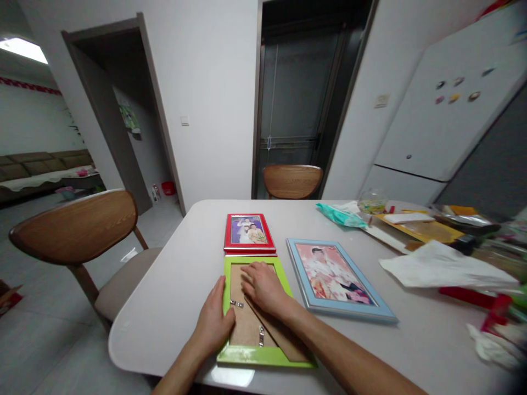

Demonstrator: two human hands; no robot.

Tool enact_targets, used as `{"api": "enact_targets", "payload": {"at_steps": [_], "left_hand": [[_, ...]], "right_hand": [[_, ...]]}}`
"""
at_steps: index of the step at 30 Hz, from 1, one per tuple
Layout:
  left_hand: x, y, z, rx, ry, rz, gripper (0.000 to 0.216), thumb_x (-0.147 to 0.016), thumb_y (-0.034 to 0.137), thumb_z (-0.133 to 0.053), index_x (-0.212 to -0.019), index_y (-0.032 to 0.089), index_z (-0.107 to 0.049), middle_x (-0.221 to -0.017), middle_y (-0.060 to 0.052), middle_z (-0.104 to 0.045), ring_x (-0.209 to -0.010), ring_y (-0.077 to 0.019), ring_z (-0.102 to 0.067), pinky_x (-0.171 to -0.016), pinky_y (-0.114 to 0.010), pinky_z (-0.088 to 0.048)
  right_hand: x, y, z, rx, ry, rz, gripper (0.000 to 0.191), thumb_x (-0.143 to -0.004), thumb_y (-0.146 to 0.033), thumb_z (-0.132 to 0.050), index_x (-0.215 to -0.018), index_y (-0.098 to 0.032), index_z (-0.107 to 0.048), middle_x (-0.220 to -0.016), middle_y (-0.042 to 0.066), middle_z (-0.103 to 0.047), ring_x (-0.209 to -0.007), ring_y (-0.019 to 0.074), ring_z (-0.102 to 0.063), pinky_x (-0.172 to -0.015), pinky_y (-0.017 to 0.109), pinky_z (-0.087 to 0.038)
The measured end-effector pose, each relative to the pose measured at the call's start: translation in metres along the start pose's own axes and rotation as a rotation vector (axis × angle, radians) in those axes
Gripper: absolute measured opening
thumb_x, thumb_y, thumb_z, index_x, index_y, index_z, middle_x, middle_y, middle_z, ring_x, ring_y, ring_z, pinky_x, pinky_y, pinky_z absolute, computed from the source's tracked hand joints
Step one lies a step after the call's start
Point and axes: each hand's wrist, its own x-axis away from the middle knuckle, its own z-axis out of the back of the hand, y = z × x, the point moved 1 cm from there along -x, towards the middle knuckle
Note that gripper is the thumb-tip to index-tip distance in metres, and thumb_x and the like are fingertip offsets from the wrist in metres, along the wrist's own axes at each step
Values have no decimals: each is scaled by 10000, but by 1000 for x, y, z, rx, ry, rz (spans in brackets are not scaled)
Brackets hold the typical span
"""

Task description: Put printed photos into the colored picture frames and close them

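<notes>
A lime-green picture frame [247, 356] lies face down on the table, its wooden backing board [242, 332] toward me. My left hand [214, 318] grips the frame's left side, fingers along the outer edge and thumb on the board. Over the upper part of the backing, my right hand [265, 288] has its fingers bent and close together; what is under the fingertips is hidden. Two metal fittings, one at left [236, 303] and one lower down [261, 336], show on the board. A brown stand flap [284, 337] slants under my right forearm.
Beyond the green frame lies a red picture frame [249, 249], photo up. To the right is a light-blue picture frame [349, 311]. Paper [444, 266], a teal packet [341, 215], a glass jar [373, 202] and other clutter cover the table's right side. Wooden chairs stand left [78, 225] and behind [292, 181].
</notes>
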Motion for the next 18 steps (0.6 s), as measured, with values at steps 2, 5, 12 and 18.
{"api": "enact_targets", "payload": {"at_steps": [2,5,12,18], "left_hand": [[0,-1,0,1,1,5,637,-629,116,-474,-1248,110,-324,-1285,-124,-398,-1177,-204,-364,-999,-371,-266],[1,-2,-1,-3,-4,7,622,-645,137,-469,-1249,113,-320,-1290,-120,-391,-1179,-203,-362,-1001,-372,-263],[2,-1,-1,-40,-15,-16,625,-637,98,-431,-1249,60,-311,-1291,-148,-381,-1185,-199,-352,-1007,-351,-256],[3,-1,-2,-43,1,-22,611,-652,111,-436,-1250,81,-314,-1288,-135,-388,-1182,-197,-353,-1002,-351,-265]], "right_hand": [[10,-11,0,-47,-56,72,211,-746,-293,-520,-919,-218,-616,-899,38,-566,-869,169,-466,-752,264,-329],[18,-23,-5,-95,-101,101,144,-742,-283,-527,-791,-212,-642,-800,28,-567,-825,163,-476,-725,268,-333],[10,-20,-13,-143,-41,25,100,-733,-201,-524,-755,-169,-616,-784,42,-566,-807,159,-480,-727,275,-351],[38,-3,26,-382,-199,226,202,-700,-160,-551,-890,-195,-609,-1007,43,-522,-951,150,-451,-839,270,-352]]}}
